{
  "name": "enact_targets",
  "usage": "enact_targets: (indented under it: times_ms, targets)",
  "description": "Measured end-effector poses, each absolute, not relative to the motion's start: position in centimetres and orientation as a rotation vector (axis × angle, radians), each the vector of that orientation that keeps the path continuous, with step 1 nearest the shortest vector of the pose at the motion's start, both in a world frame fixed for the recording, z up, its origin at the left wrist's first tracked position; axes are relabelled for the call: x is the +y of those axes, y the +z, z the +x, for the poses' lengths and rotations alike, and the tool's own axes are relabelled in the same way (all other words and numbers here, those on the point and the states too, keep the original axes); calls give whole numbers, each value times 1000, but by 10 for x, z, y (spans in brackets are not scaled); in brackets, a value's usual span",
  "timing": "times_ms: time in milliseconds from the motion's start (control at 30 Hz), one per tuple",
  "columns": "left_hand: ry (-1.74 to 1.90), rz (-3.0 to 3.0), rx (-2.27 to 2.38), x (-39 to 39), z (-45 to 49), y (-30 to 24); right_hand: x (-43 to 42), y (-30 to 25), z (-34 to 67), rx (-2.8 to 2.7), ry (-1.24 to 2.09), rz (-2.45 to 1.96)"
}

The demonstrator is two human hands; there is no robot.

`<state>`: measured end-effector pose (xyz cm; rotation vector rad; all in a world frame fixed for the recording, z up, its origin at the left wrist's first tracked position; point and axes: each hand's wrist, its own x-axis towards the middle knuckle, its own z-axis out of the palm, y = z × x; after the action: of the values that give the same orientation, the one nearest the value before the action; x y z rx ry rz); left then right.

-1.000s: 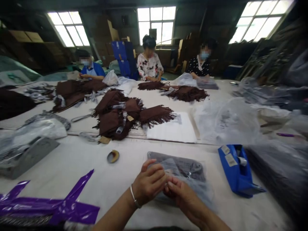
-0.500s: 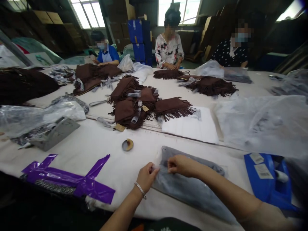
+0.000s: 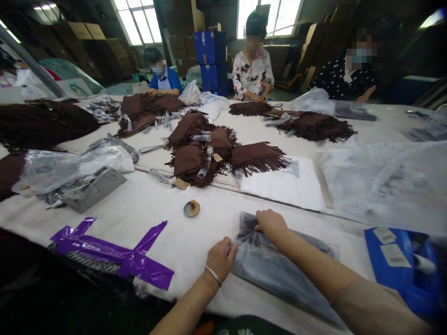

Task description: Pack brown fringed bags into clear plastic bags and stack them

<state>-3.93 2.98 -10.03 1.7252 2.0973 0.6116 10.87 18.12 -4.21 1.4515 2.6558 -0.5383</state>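
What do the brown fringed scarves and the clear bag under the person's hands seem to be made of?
The brown fringed scarf looks like matte suede or a suede-like fabric: dull surface, soft folds, cut-strip fringe; real or faux is unclear. The clear crinkled bag looks like thin plastic film, glossy and see-through, with shiny creases.

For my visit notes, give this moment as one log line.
left hand: touching clear plastic bag | right hand: gripping its far end | nearby: purple plastic strips

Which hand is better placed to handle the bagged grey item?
Probably the right hand: it lies on the clear plastic bag of grey fabric, while the left hand, wearing a silver bangle, sits at its edge.
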Motion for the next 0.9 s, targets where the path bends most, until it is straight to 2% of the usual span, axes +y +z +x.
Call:
enact_targets:
  times_ms: [100, 267, 467, 600, 767, 900]
  targets:
    - [607, 1711, 2128, 29, -37, -101, 161, -38, 121, 2782, -485, 1398]
    - [535, 1724, 2186, 31, -41, -91, 125, -73, 130, 3041, -592, 1136]
    - [727, 2231, 2019, 48, -31, -64, 133, -73, 189, 3069, -389, 1528]
    - [585, 2368, 1887, 77, -4, -70, 126, -78, 240, 3001, -357, 1714]
    - [255, 2220, 1812, 97, 13, -93, 111, -93, 267, 2828, -562, 1928]
    - [328, 2243, 1887, 106, 9, -116, 116, -77, 267, 2814, -793, 1973]
